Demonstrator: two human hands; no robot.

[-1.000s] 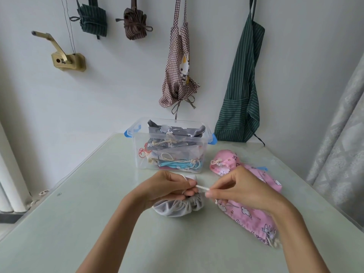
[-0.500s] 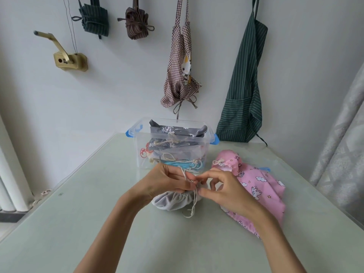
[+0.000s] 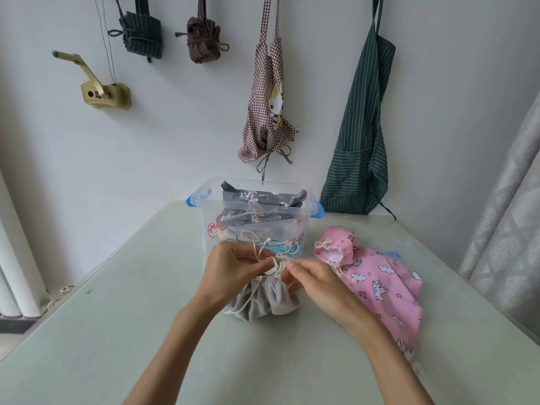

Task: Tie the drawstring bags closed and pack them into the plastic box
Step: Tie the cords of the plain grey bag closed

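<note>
A small grey drawstring bag (image 3: 263,302) lies on the pale green table (image 3: 146,331), its mouth gathered. My left hand (image 3: 230,270) pinches its white cord (image 3: 274,266) just above the gathered mouth. My right hand (image 3: 312,282) pinches the same cord from the right side, fingertips almost touching the left hand's. A loose cord end trails down over the grey fabric. Behind them stands the clear plastic box (image 3: 301,229) with blue latches, holding several tied bags. A pink printed drawstring bag (image 3: 380,287) lies to the right, its neck tied.
Aprons and bundled cloths hang on the white wall behind the table, with a brass crank handle (image 3: 99,89) at the left. A grey curtain (image 3: 508,229) hangs at the right edge. A radiator stands at the far left.
My hands came together from pulling the cord apart sideways and now work the cord in a loop above the grey bag's mouth. The bag has shifted slightly.
</note>
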